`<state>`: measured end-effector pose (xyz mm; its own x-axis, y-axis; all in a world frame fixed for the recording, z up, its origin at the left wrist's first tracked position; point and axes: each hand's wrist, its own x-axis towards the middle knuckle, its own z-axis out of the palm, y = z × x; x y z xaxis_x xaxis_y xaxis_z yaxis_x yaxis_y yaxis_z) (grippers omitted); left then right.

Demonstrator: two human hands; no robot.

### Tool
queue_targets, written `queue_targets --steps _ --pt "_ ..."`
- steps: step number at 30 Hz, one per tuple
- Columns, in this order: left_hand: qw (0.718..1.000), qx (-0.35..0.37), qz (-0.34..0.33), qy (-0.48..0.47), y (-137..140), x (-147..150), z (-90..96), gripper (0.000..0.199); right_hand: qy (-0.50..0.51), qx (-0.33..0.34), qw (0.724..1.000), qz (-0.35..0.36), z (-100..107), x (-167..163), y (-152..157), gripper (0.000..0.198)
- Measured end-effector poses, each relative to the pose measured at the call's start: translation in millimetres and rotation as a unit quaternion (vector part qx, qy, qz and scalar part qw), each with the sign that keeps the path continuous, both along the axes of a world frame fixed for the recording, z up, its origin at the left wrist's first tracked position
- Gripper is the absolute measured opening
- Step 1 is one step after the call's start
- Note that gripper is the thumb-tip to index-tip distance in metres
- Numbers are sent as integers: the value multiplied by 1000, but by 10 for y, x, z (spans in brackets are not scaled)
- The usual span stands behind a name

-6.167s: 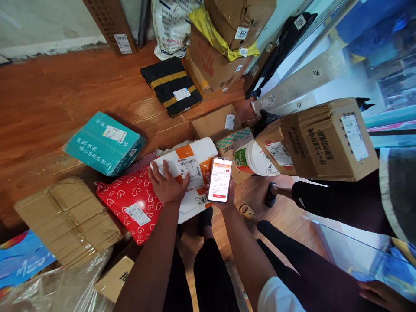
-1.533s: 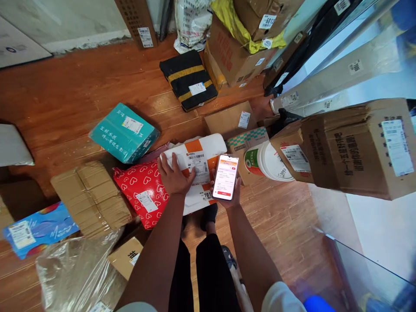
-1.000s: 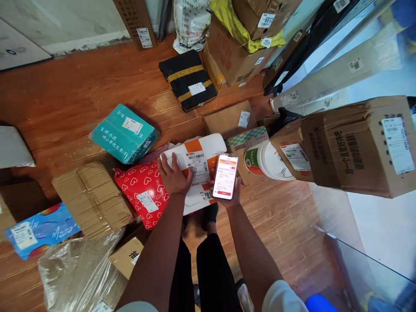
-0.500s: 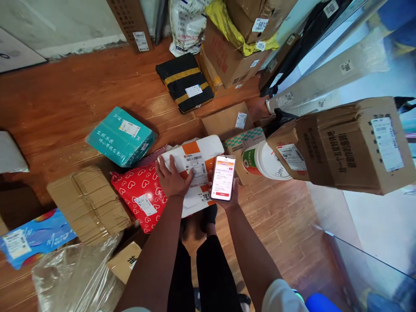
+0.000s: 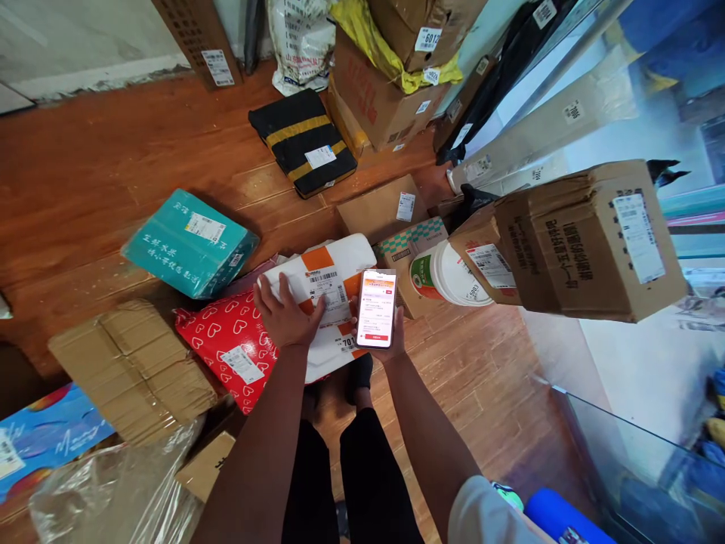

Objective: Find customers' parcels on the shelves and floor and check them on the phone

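Note:
My left hand (image 5: 288, 311) lies with spread fingers on the left part of a white parcel (image 5: 362, 253) with orange bands and a shipping label. In my right hand (image 5: 396, 340) is a smartphone (image 5: 377, 310), its lit screen facing up, over the parcel's right end. My fingers wrap around the phone's edges. Directly left of the white parcel, and partly beneath it, is a red padded parcel (image 5: 209, 325) printed with white hearts. A teal box (image 5: 189, 242) stands beyond it on the floor.
Left are a brown carton (image 5: 130, 370), a blue box (image 5: 62, 438) and a plastic-wrapped parcel (image 5: 113, 491). Right are a white bucket (image 5: 453, 276) and a large carton (image 5: 578, 242). A black parcel with yellow stripes (image 5: 306, 140) lies ahead, near stacked boxes (image 5: 379, 91). A glass panel (image 5: 640, 461) stands lower right.
The view has shifted slightly, so most things sit further left in it. My left hand stays on the white parcel and my right hand keeps the smartphone.

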<state>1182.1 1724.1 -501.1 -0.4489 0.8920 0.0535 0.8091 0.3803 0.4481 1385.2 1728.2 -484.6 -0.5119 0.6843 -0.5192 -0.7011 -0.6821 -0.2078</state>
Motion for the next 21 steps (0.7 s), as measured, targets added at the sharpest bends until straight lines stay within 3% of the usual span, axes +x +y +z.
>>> queue_targets --steps 21 --pt "1000 -15 8 4 27 14 26 98 -20 -8 1000 -12 54 -29 20 82"
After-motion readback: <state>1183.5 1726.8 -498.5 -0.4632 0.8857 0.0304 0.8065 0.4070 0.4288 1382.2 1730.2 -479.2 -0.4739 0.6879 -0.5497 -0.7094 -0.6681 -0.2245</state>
